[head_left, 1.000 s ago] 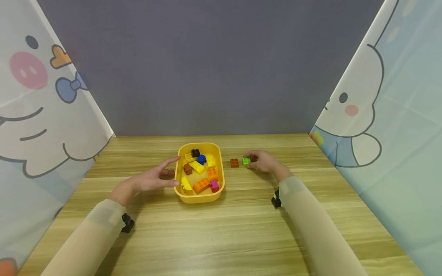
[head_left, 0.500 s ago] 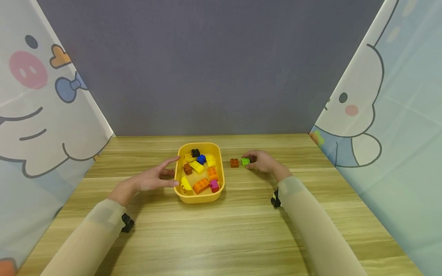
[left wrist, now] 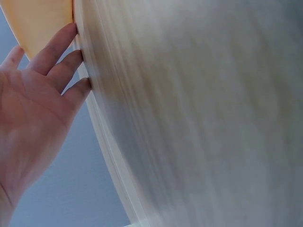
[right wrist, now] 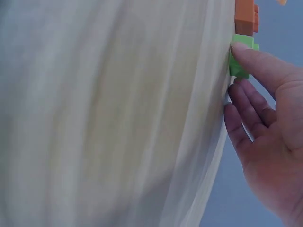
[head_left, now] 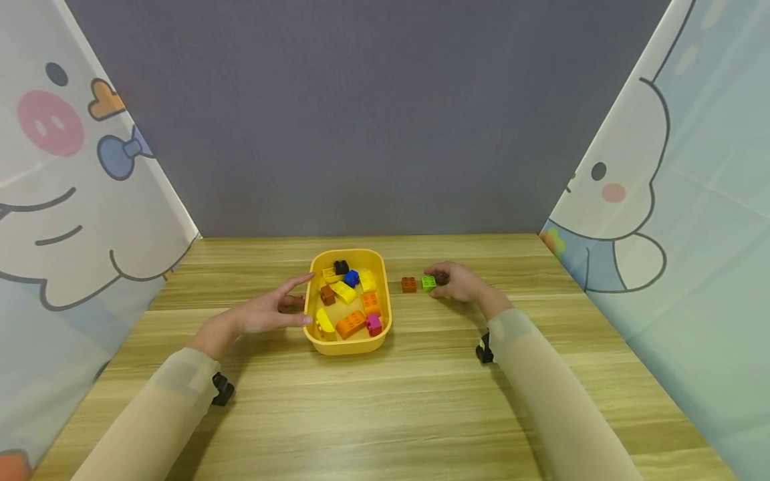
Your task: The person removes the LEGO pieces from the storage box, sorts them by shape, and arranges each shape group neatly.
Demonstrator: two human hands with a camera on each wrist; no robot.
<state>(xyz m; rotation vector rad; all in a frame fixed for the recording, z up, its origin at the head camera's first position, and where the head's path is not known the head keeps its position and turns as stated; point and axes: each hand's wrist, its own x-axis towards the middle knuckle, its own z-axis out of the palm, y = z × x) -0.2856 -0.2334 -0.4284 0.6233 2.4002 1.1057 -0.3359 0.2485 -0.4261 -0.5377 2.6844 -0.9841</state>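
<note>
My right hand pinches a lime-green toy building brick on the table, with the thumb on its near side. Just left of it stands a reddish-brown building brick, with a narrow gap between the two in the head view. In the right wrist view the green brick shows beside the thumb. My left hand has its fingers spread and extended against the left side of a yellow plastic bin. The left wrist view shows those fingertips by the bin's wall.
Several loose bricks lie in the bin, among them an orange brick, a blue brick, a pink brick and a black brick. A grey wall rises behind the wooden table; printed cloths hang at both sides.
The green brick, held in my right hand, has shifted very slightly left, closer to the brown brick. My left hand and the bin stay in place.
</note>
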